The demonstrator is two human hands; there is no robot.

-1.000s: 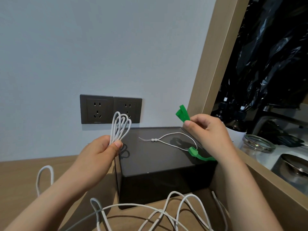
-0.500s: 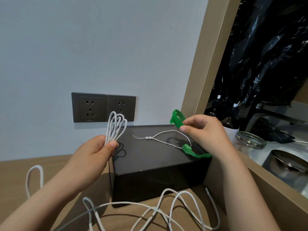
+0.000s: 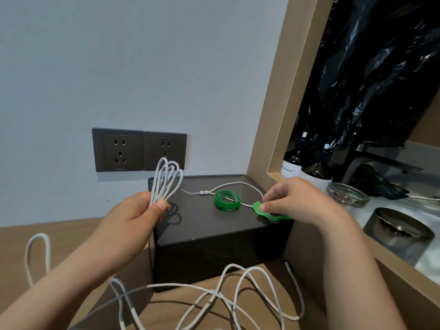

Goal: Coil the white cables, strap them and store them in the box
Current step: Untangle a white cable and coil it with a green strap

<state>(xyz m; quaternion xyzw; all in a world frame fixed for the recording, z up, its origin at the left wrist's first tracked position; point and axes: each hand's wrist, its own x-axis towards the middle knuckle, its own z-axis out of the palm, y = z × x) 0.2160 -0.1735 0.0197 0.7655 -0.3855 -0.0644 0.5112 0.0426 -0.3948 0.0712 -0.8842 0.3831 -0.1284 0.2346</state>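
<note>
Right now I see the left hand (image 3: 133,217) held over the near left corner of the black box (image 3: 214,253). Its grip is closed firmly, with the thumb pressed against the fingers to pinch a bundle of white cable loops (image 3: 166,179). The loops stand up out of the hand in front of the wall sockets (image 3: 119,150). More loose white cable (image 3: 238,289) sprawls over the wooden counter (image 3: 59,229) in front of the box. The box's top is closed. Near the middle of it lies a rolled green strap (image 3: 227,201), resting on a thin white cord (image 3: 238,184) that curves across the lid. The right hand (image 3: 292,201) reaches to the lid's right edge. Its grip is narrowed, the thumb and forefinger pinching a loose green strap (image 3: 258,207) that lies there, and the other fingers are curled. Past the wooden frame on the right stand dark bottles (image 3: 295,160).
</note>
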